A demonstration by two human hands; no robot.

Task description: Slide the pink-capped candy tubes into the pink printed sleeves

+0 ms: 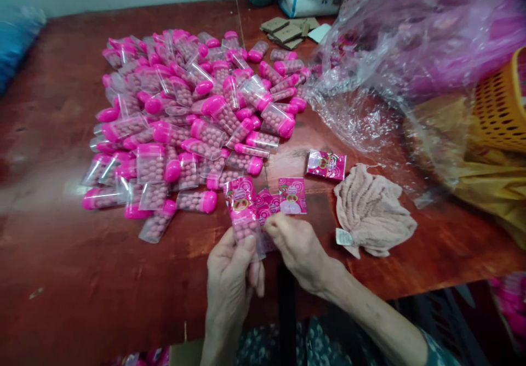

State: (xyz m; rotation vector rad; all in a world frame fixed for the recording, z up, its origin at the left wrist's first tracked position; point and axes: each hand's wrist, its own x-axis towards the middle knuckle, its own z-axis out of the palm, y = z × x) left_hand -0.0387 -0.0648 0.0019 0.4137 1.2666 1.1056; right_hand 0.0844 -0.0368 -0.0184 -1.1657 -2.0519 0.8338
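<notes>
My left hand [232, 270] grips a clear candy tube [242, 221] full of pink balls, with a pink printed label on its upper part. My right hand [298, 248] pinches a pink label sticker [266, 206] right beside that tube. Two more pink labels lie on the table, one [292, 195] just above my right hand and another [326, 165] further right. A big heap of clear tubes with pink caps [193, 119] covers the table behind my hands.
The red-brown wooden table [82, 278] has its front edge near my wrists. A crumpled beige cloth [372, 210] lies right of my hands. A large clear plastic bag [394, 53], an orange basket [503, 103] and yellow fabric [489, 174] fill the right side. Cardboard pieces [287, 30] lie at the back.
</notes>
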